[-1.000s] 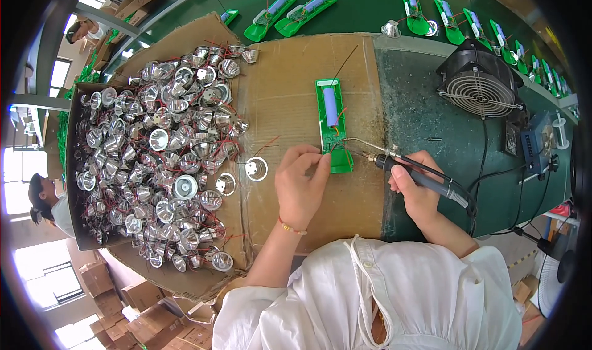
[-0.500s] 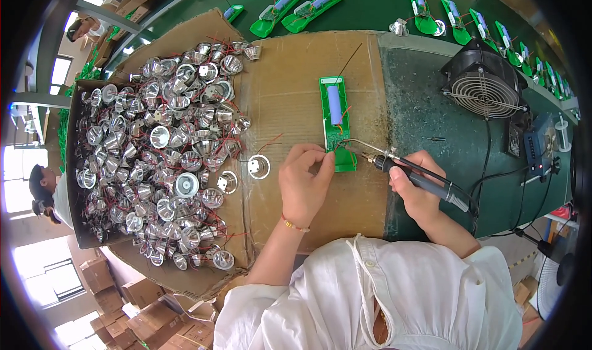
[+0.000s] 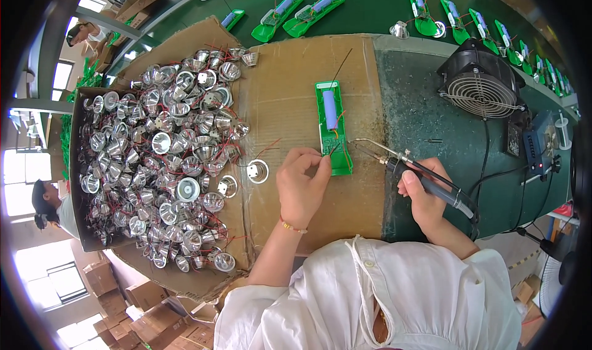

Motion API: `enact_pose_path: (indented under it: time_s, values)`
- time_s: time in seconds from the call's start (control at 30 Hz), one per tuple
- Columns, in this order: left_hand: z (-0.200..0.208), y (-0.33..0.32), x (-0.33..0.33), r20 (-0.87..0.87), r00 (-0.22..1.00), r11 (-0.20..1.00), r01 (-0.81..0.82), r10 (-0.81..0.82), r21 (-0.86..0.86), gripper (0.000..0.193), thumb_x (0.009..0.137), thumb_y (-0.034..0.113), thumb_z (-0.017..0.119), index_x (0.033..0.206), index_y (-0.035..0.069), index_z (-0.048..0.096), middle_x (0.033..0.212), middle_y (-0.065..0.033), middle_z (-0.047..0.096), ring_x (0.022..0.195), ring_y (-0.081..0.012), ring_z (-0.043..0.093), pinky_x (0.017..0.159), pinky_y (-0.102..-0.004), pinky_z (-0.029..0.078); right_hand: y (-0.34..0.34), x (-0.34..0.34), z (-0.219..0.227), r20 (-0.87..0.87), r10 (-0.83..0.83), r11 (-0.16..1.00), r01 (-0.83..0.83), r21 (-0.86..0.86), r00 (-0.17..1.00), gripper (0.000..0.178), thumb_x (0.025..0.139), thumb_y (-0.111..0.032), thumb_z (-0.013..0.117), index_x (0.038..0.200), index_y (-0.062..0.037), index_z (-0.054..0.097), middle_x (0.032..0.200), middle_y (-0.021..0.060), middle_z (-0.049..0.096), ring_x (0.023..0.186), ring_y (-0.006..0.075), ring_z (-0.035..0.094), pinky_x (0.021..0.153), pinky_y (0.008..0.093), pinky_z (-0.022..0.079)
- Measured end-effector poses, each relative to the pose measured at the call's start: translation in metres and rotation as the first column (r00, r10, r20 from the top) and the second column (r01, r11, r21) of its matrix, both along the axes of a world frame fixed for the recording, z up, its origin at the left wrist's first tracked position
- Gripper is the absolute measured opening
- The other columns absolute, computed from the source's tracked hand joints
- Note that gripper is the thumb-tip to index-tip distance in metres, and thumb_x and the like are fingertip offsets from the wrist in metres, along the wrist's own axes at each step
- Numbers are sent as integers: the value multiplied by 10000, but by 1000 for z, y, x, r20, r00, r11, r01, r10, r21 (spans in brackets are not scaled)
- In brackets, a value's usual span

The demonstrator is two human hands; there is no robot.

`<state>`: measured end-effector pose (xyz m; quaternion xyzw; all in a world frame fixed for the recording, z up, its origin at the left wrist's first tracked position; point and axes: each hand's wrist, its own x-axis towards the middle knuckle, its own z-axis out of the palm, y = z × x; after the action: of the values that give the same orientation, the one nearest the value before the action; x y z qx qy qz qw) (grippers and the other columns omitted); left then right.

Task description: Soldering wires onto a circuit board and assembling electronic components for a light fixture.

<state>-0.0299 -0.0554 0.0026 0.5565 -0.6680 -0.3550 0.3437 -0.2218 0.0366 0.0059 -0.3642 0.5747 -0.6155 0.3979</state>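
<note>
A green plastic housing (image 3: pixel 340 165) lies lengthwise on the cardboard, holding a purple cylindrical battery (image 3: pixel 330 109) and a small green circuit board (image 3: pixel 333 142). My left hand (image 3: pixel 302 180) is at the housing's lower left edge, thumb and forefinger pinched on a thin dark wire (image 3: pixel 334 148) that reaches the board. My right hand (image 3: pixel 425 190) grips a soldering iron (image 3: pixel 431 187) with a thin curved metal tube along it. The iron's tip and the tube's end are at the right edge of the housing, just off the board.
Many silver reflector cups (image 3: pixel 185 190) with red wires fill a carton at left; a loose reflector (image 3: pixel 258 171) lies beside my left hand. A black fan (image 3: pixel 481 88) and a blue soldering station (image 3: pixel 539 143) stand at right. More green housings (image 3: pixel 277 17) line the far bench.
The soldering iron and its tube have drawn back to the right, away from the board. The housing appears slightly lower and further left. My left hand keeps its pinch.
</note>
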Motion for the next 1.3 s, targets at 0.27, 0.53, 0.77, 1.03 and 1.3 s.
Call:
enact_pose_path:
  time_s: [0.27, 0.53, 0.77, 1.03, 1.3]
  values:
    - [9, -1, 6, -201, 958, 959, -152, 203, 240, 105, 768, 88, 674, 819, -2, 653, 719, -83, 654, 541, -130, 606, 521, -251, 470, 14, -20, -4, 9, -43, 999, 43, 2, 999, 183, 818, -113, 644, 851, 9, 512, 668, 76, 593, 563, 89, 556, 507, 222, 464]
    - [21, -104, -51, 365, 884, 956, 280, -291, 85, 234, 745, 200, 543, 604, 37, 634, 515, -86, 587, 487, -187, 585, 504, -304, 465, 9, -33, -26, -27, -96, 993, 98, 60, 995, 145, 795, -80, 649, 829, -2, 532, 655, 52, 600, 554, 79, 557, 507, 222, 455]
    - [14, -263, -133, -10, 1000, 993, 9, -11, -114, 325, 724, 310, 650, 862, 16, 664, 791, -152, 664, 651, -265, 643, 641, -354, 513, 6, -31, -33, -1, -92, 990, 92, 105, 996, 159, 773, -76, 672, 822, -10, 536, 629, 40, 604, 566, 66, 560, 505, 223, 444]
    - [13, -238, -90, 764, 645, 971, 185, -4, -151, 236, 723, 343, 635, 689, 111, 661, 744, -121, 651, 737, -294, 631, 657, -405, 495, 6, -36, -27, 79, -62, 991, 52, 126, 995, 153, 781, -92, 669, 824, -8, 548, 651, 34, 609, 579, 55, 544, 522, 219, 440]
    - [27, -89, -49, 661, 749, 863, 307, 40, -401, 174, 739, 203, 601, 611, 92, 562, 608, -104, 592, 517, -305, 574, 472, -391, 455, 5, -36, -21, 68, -92, 988, 82, 130, 993, 116, 828, -87, 597, 864, -10, 518, 648, 64, 570, 532, 91, 537, 483, 205, 437]
